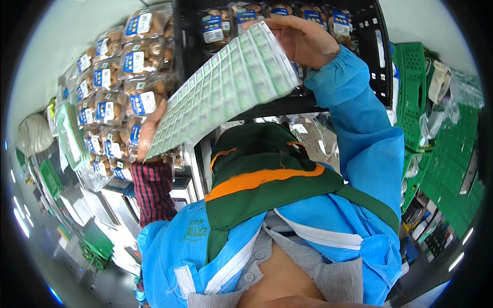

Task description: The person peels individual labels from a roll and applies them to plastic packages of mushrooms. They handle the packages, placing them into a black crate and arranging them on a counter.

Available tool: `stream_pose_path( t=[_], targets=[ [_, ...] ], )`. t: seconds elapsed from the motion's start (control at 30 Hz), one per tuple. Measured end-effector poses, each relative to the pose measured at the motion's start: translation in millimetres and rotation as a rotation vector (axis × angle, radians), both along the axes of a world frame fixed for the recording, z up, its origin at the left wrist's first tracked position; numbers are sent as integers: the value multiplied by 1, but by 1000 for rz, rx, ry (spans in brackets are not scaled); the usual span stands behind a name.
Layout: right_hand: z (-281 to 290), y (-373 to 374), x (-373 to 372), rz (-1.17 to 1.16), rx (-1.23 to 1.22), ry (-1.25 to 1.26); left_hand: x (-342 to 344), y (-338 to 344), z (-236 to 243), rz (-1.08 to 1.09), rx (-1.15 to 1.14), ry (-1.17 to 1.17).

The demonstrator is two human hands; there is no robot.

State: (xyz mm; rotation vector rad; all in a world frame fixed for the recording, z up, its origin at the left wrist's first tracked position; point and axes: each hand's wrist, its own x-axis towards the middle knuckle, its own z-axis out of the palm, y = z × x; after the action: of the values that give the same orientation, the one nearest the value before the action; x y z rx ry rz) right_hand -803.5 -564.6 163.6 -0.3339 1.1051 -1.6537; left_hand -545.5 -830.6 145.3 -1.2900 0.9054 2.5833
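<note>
There is one thin white sheet printed with rows of pale green rectangles [226, 84], slanting between two bare hands, which stand well apart at its opposite ends; the left hand [150, 131] is partly closed on the sheet's lower left end, though how its fingers lie behind is hidden; the right hand [308, 41] is half open, its fingers curved along the upper right edge, and how firmly it grips I cannot tell. More than a dozen clear plastic packs of brown mushrooms with blue-and-white labels [134, 62] stand in rows beside and beyond the left hand; one black slatted plastic crate [381, 56] lies beneath and around the right hand, with five similar labelled packs [213, 26] showing in its far row; one green perforated plastic crate [412, 77] stands to the right of the right hand.
</note>
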Motion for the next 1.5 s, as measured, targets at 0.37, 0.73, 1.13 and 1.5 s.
stream_pose_path(
  t=[0.37,0.73,1.13,1.5],
  targets=[
    [8,-43,11,214,448,505,70,1,-40,184,1,12],
    [-11,0,21,148,48,81,73,37,-11,114,-252,149],
    [-16,71,58,18,243,427,65,75,-3,-49,-623,162],
    [-15,90,75,-7,473,581,63,77,-3,81,-931,135]
  ],
)
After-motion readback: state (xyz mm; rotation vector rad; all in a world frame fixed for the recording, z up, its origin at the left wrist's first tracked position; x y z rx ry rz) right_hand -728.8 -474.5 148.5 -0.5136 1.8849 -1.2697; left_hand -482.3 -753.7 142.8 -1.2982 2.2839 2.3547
